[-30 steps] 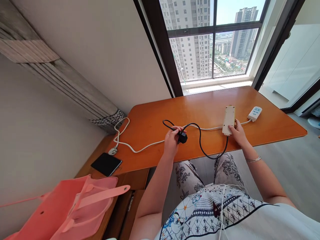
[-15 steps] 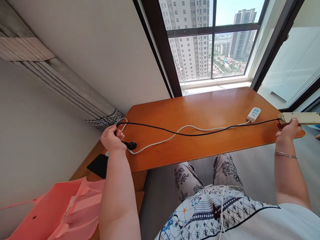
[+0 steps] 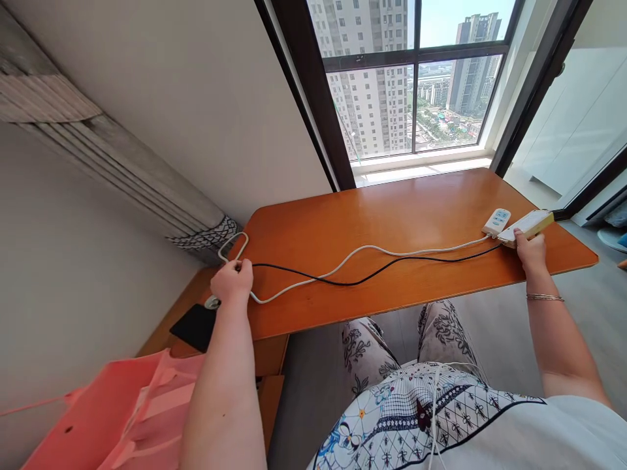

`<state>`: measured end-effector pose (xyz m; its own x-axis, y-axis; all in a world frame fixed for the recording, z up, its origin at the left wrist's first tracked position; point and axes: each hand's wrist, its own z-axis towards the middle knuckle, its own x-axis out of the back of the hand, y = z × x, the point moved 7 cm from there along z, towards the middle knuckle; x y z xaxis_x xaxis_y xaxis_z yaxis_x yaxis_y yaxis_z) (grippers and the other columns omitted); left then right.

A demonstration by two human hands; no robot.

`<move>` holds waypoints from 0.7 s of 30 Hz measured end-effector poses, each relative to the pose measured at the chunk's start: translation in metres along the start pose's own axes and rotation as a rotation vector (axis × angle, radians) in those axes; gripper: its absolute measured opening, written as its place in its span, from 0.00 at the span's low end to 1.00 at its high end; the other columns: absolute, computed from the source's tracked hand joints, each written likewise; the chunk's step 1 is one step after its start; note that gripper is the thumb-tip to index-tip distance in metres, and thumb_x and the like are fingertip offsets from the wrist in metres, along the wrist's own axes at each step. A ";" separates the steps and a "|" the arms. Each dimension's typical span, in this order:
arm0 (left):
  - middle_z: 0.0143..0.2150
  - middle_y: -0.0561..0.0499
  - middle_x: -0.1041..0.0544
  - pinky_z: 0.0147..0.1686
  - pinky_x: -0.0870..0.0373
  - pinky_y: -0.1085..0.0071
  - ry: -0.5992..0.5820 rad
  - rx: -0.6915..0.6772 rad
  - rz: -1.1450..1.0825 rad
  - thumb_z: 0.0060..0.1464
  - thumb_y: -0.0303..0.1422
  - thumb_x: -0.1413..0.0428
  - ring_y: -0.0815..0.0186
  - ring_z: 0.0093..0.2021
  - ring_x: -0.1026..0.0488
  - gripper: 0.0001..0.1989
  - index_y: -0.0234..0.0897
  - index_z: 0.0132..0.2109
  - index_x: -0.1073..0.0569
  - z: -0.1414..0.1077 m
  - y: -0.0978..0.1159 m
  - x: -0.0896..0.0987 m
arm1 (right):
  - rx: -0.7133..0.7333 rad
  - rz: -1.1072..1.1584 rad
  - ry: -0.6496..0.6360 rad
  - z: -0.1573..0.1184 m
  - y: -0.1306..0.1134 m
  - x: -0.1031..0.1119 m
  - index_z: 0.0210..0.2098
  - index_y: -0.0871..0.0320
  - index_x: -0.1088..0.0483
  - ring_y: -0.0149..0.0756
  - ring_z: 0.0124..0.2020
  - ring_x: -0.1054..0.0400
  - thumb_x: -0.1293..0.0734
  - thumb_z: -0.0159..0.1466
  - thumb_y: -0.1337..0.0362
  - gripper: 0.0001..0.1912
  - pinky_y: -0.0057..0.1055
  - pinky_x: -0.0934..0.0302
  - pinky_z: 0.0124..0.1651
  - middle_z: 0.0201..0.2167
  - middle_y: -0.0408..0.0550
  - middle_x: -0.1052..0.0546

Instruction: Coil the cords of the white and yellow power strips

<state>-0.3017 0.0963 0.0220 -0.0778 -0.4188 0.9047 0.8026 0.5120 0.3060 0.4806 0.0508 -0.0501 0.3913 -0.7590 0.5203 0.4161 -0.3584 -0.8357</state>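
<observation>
A black cable [image 3: 343, 283] runs across the brown table [image 3: 416, 209], sagging between my hands. My left hand [image 3: 232, 281] is closed around its left end at the table's left edge; the plug there is hidden. At the right, my right hand [image 3: 530, 249] grips a cream and white power strip [image 3: 528, 226], which the cable enters. Beside that strip lies a small white block with a blue-marked face [image 3: 498, 220]. Its white cable [image 3: 371, 247] curves left over the tabletop, passes by my left hand and loops at the edge.
A pink organizer [image 3: 112, 405] hangs at the lower left, with a black flat object [image 3: 194, 328] above it. A curtain [image 3: 127, 170] reaches down to the table's left corner. The window [image 3: 416, 85] stands behind the table. My legs are below the front edge.
My right hand has brought the power strip left, close to the white block, and turned it. My left hand moved slightly right and nearer me; the black plug is no longer visible. The black cable sags more.
</observation>
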 end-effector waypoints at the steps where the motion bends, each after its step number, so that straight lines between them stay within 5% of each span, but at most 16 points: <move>1: 0.21 0.52 0.37 0.29 0.50 0.72 -0.013 -0.014 0.001 0.56 0.36 0.50 0.61 0.29 0.37 0.10 0.38 0.29 0.31 0.000 -0.001 -0.005 | -0.046 -0.050 -0.009 -0.001 0.002 0.002 0.44 0.60 0.37 0.56 0.53 0.31 0.31 0.58 0.55 0.21 0.55 0.39 0.59 0.47 0.64 0.26; 6: 0.23 0.50 0.33 0.31 0.49 0.71 -0.064 -0.096 0.044 0.59 0.36 0.53 0.59 0.32 0.34 0.13 0.38 0.28 0.32 -0.001 0.006 -0.018 | -0.115 -0.203 -0.050 -0.007 0.000 0.008 0.54 0.65 0.37 0.61 0.59 0.36 0.32 0.61 0.52 0.29 0.54 0.45 0.63 0.54 0.72 0.30; 12: 0.35 0.43 0.23 0.38 0.38 0.65 -0.146 -0.239 0.099 0.56 0.35 0.49 0.53 0.41 0.28 0.10 0.36 0.33 0.27 -0.002 0.023 -0.033 | 0.027 -0.339 0.004 -0.013 -0.006 0.016 0.62 0.66 0.37 0.66 0.66 0.48 0.34 0.62 0.49 0.36 0.52 0.54 0.68 0.63 0.77 0.39; 17: 0.49 0.34 0.23 0.51 0.33 0.54 -0.103 -0.439 0.005 0.60 0.37 0.53 0.46 0.52 0.27 0.17 0.32 0.45 0.25 -0.021 0.063 -0.035 | 0.332 -0.227 -0.004 -0.032 -0.035 0.004 0.61 0.64 0.36 0.64 0.68 0.51 0.34 0.61 0.49 0.35 0.56 0.57 0.69 0.64 0.72 0.38; 21: 0.58 0.38 0.27 0.61 0.36 0.55 -0.287 -0.755 -0.330 0.61 0.47 0.53 0.51 0.60 0.31 0.25 0.35 0.56 0.30 -0.076 0.121 -0.037 | 0.714 -0.008 -0.363 -0.088 -0.090 -0.031 0.58 0.61 0.32 0.56 0.63 0.39 0.37 0.64 0.49 0.29 0.57 0.48 0.66 0.57 0.63 0.29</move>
<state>-0.1572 0.1168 0.0034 -0.4401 -0.2011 0.8751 0.8822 -0.2787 0.3796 0.3584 0.0585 -0.0060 0.5774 -0.4898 0.6532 0.7969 0.1641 -0.5814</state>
